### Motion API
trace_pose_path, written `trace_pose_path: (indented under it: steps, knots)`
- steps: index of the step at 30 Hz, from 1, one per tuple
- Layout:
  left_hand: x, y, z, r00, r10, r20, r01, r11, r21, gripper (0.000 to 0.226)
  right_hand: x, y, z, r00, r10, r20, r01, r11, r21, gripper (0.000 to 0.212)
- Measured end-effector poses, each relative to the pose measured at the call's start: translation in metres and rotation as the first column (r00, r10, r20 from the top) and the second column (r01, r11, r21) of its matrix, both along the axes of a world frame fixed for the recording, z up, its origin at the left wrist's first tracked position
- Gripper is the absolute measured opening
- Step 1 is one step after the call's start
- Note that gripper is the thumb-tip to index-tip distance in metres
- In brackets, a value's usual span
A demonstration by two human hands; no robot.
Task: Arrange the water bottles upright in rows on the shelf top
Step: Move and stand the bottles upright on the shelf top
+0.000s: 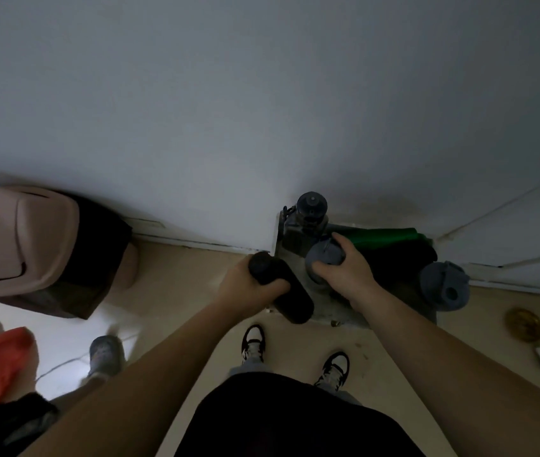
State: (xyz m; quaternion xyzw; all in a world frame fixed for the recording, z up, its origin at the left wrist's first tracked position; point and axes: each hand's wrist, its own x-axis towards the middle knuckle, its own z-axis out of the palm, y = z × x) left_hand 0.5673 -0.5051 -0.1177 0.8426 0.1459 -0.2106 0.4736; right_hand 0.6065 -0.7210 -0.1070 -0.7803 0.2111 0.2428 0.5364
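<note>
My left hand [245,278] is shut on a black bottle [290,300], held tilted over the left front edge of the low grey shelf top [331,308]. My right hand [349,270] grips the grey lid of a grey bottle [324,255] standing upright on the shelf top. A dark bottle [311,204] with a round cap stands upright at the back against the wall. Another grey bottle [443,285] with a flip lid stands at the shelf's right edge.
A green and black bundle [390,239] lies at the back of the shelf. A pink bin [21,239] stands at left on the floor. My feet [253,341] are just in front of the shelf. Another person's foot [105,354] and a gold object [524,323] are on the floor.
</note>
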Motion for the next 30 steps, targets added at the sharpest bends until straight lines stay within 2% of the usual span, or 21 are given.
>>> trace_pose_path:
  steps: [7,11,14,19,24,30]
  knots:
    - [0.02,0.006,0.027,1.0,0.001,0.025,0.001,0.998,-0.055,0.033,0.003,0.0,0.003,0.998,-0.058,-0.012,0.059,0.998,0.006,0.079]
    - [0.02,0.002,0.023,0.998,-0.05,0.021,0.05,0.998,0.034,0.049,0.007,0.002,0.006,0.995,-0.096,-0.006,0.096,0.995,0.005,0.078]
    - [0.019,0.0,0.019,0.997,-0.073,0.025,0.072,0.995,0.063,0.052,0.013,0.002,0.012,0.999,-0.043,0.011,0.043,0.999,-0.018,0.078]
    - [0.014,0.0,0.018,0.996,-0.076,0.044,0.074,0.995,0.065,0.054,0.012,-0.001,0.017,0.987,0.154,0.049,-0.149,0.985,-0.085,0.076]
    - [0.008,-0.001,0.016,0.995,-0.088,0.05,0.083,0.991,0.104,0.049,0.003,-0.006,0.016,0.998,0.06,0.008,-0.059,0.996,-0.072,0.079]
    - [-0.004,0.002,0.021,0.981,-0.193,0.033,0.184,0.965,0.185,0.053,-0.013,0.008,0.014,0.994,0.069,-0.079,-0.074,0.995,-0.061,0.08]
